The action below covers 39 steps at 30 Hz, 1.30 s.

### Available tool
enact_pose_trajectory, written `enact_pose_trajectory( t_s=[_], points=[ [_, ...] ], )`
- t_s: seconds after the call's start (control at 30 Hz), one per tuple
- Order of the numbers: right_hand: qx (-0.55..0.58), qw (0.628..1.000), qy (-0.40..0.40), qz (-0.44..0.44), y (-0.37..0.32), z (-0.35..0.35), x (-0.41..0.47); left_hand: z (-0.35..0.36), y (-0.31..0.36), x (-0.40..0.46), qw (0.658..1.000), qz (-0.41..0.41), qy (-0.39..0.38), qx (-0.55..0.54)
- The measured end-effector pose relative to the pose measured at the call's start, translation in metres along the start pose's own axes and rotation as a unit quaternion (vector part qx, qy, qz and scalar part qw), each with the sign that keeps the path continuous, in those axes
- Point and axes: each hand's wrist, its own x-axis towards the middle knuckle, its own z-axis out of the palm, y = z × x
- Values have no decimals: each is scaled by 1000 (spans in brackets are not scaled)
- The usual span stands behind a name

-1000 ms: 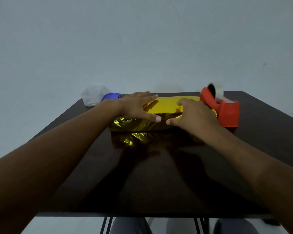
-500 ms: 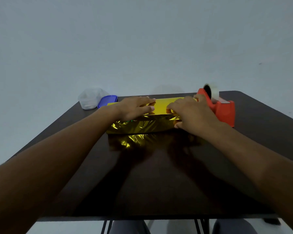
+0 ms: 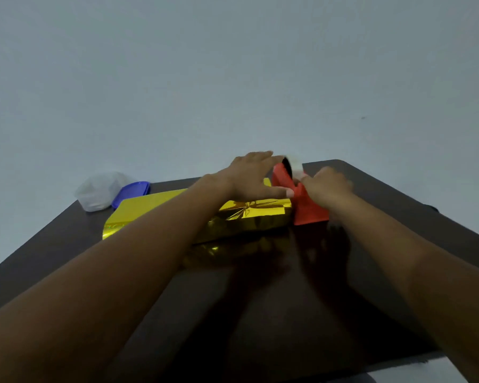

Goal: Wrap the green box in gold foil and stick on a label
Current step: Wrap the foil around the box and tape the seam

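Left hand (image 3: 250, 176), fingers flat, pins gold-foil-wrapped box (image 3: 199, 217); right hand (image 3: 325, 186), grip blurred, reaches red tape dispenser (image 3: 302, 201) at three o'clock.

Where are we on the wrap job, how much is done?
Done: gold foil covers the box on top and the near side. In hand: both hands are at the red tape dispenser; the left hand reaches over its top, the right hand is blurred at its tape roll, grip unclear. Left: taping the foil shut, and the label; none shows on it.
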Motion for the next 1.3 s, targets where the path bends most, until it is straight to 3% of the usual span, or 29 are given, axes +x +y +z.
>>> enact_pose_trajectory(
  t_s=[0.13, 0.27, 0.5, 0.77, 0.97, 1.07, 1.17, 1.3],
  points=[
    [255, 956, -131, 68, 7, -3, 11, 11, 25, 31, 999, 1, -26, 27],
    [287, 945, -136, 84, 0, -14, 13, 19, 35, 50, 998, -7, -44, 47],
    [404, 906, -94, 87, -24, -25, 5, 29, 32, 50, 999, -21, -4, 42],
    [367, 925, -35, 95, 27, 17, -14, 23, 37, 36, 989, 32, -30, 139],
    [229, 971, 52, 47, 47, 43, -22, 21, 45, 34, 990, 14, -63, 128],
    [239, 967, 85, 11, 53, 33, -38, 14, 46, 31, 991, 3, -87, 104],
    [182, 964, 156, -112, 47, 22, -57, 5, 36, 22, 998, -7, -53, 25],
    [191, 934, 111, -282, 17, 23, -73, -15, -9, -11, 997, -52, -15, -52]
  ],
)
